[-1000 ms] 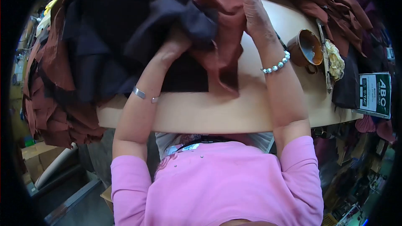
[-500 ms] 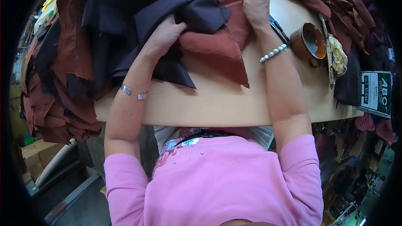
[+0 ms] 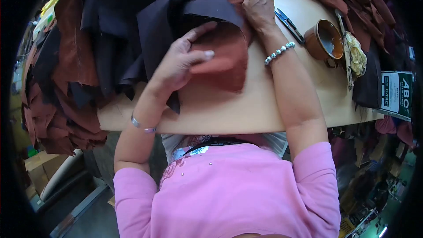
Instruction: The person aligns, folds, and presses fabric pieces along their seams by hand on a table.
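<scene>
My left hand (image 3: 178, 61) is at the near edge of a fabric pile, with thumb and index finger spread apart. Its thumb lies over a rust-brown cloth piece (image 3: 231, 57), slightly blurred, whose lower edge hangs over the tabletop. Above the fingers, a dark, nearly black cloth (image 3: 176, 6) arches in a loose fold. My right hand (image 3: 260, 6) is at the far side of the rust-brown piece, its fingers curled on the cloth edge. Part of its grip is hidden. Just right of that hand lies a pair of thread snips (image 3: 288, 24).
A brown mug (image 3: 318, 39) stands at the right, beside a crumpled pale yellow bundle (image 3: 356, 55). A green-and-white box marked ABC (image 3: 395, 94) sits at the right table edge. Rust-brown cloth stacks (image 3: 61, 119) overhang the left; more cloth (image 3: 352, 0) lies far right. The pale table (image 3: 211, 119) curves in front.
My left hand has gone from pinching cloth to fingers spread. The rust-brown corner has shifted left and curled, the dark cloth's point has drawn back left, and my right hand has moved slightly left.
</scene>
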Available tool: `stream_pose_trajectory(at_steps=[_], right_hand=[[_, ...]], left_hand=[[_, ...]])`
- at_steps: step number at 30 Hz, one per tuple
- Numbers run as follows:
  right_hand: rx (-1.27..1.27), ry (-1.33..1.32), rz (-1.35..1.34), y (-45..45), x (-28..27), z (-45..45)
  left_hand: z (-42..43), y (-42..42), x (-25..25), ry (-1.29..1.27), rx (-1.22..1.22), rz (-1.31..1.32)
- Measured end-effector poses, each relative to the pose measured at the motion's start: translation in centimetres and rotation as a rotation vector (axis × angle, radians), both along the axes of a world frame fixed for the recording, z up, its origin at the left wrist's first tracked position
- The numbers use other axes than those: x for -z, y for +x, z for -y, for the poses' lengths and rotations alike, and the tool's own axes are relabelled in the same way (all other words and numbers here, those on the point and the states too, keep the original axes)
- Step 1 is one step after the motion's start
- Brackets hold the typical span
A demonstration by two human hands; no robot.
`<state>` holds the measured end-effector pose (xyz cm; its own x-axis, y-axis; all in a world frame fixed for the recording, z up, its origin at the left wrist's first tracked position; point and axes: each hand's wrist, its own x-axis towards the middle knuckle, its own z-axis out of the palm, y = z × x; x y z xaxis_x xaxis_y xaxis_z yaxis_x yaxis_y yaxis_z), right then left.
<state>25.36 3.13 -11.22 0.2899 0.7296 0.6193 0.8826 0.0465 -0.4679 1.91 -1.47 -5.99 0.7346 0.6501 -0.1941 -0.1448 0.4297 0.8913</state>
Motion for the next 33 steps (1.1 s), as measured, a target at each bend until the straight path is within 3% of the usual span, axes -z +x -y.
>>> stream_pose_trajectory(at_steps=[2,4,6,7,10,11,12,13,16,17,21,25,27,29,32,33], right_hand=[[-0.003,-0.117,-0.070,-0.3,-1.4,0.8],[-0.028,-0.107,-0.050,-0.5,-1.7,1.0],[-0.074,0.028,0.059,-0.4,-1.0,0.8],[-0.054,-0.023,0.037,-0.5,-1.2,0.9],[-0.049,-0.085,0.021,-0.8,-1.3,1.0],[-0.067,-0.033,0.045,-0.5,-0.8,0.7],[-0.083,0.023,0.069,-0.2,-0.6,0.6],[-0.085,-0.108,-0.026,-0.3,-1.6,1.1],[-0.156,0.057,-0.224,0.4,-2.0,1.3],[-0.245,-0.026,-0.556,0.7,-2.3,1.4],[-0.439,-0.032,-1.085,0.2,-1.9,1.9],[-0.687,-0.373,-1.046,-2.0,-7.9,7.3],[-0.522,-0.474,-0.794,-1.4,-6.2,7.7],[-0.638,-0.408,-1.181,0.3,-4.4,7.8],[-0.485,-0.450,-1.374,5.5,-1.9,6.9],[-0.430,-0.435,-1.290,4.8,-2.4,7.3]], left_hand=[[-1.1,-1.4,-1.8,-0.207,0.066,0.098],[-1.6,-2.9,-1.1,-0.060,0.148,-0.099],[-1.5,-3.7,-1.3,0.491,0.234,-0.667],[-1.0,-3.5,-2.6,0.781,0.235,-0.808],[1.4,-0.8,-4.5,1.582,-0.218,-0.879],[1.2,0.1,-3.8,1.624,-0.321,-0.621],[1.1,0.6,-3.4,1.595,-0.184,-0.561],[0.5,1.3,-1.8,1.631,-0.201,-0.574],[-2.1,1.6,2.8,1.520,-0.148,-0.690],[-2.9,0.9,2.9,1.411,0.029,-0.743],[-2.6,1.1,3.6,1.477,-0.061,-0.759],[-2.6,1.1,3.6,1.479,-0.043,-0.768],[-2.9,1.1,4.1,1.511,-0.033,-0.775],[-3.3,0.9,4.4,1.521,0.012,-0.783],[-2.7,1.0,3.7,1.526,0.006,-0.756],[-2.7,1.0,3.7,1.528,0.007,-0.758]])
